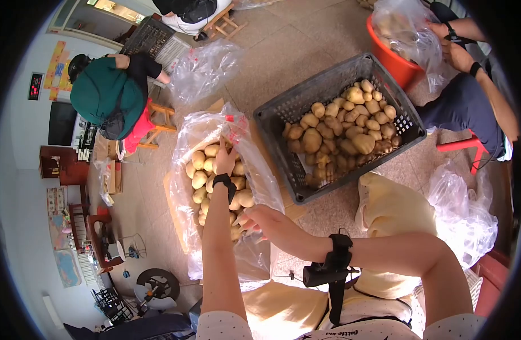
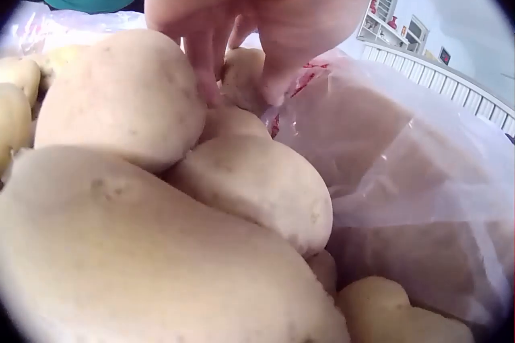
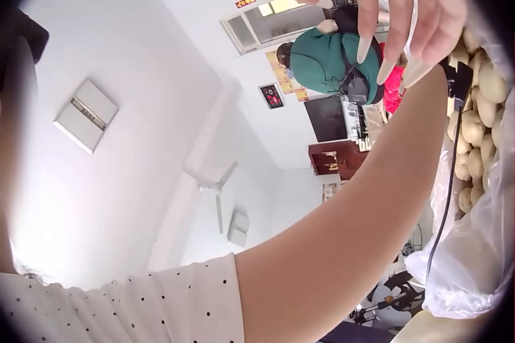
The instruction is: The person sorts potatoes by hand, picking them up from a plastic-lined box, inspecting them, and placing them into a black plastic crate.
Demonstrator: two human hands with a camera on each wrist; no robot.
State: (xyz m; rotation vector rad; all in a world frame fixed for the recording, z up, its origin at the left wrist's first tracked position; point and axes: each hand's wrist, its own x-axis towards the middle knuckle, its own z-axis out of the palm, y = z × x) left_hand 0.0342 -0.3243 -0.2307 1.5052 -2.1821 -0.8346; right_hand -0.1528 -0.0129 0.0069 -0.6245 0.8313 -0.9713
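Note:
Potatoes (image 1: 199, 180) fill a box lined with clear plastic (image 1: 184, 141) in the head view. My left hand (image 1: 224, 161) reaches down at the far end of the box. In the left wrist view the fingers of my left hand (image 2: 249, 29) curl down round a potato (image 2: 243, 73), beside larger potatoes (image 2: 121, 98). My right hand (image 1: 254, 220) hovers over the near side of the box, by my left forearm. The right wrist view shows my right hand (image 3: 410, 13) with fingers loosely bent and nothing in them.
A black crate (image 1: 300, 195) of potatoes stands right of the box. Beyond it, a person's hands are at a red tub (image 1: 402, 73) with a plastic bag. Another person in green (image 1: 104, 96) sits at the left on a stool. Plastic bags (image 1: 461, 209) lie at the right.

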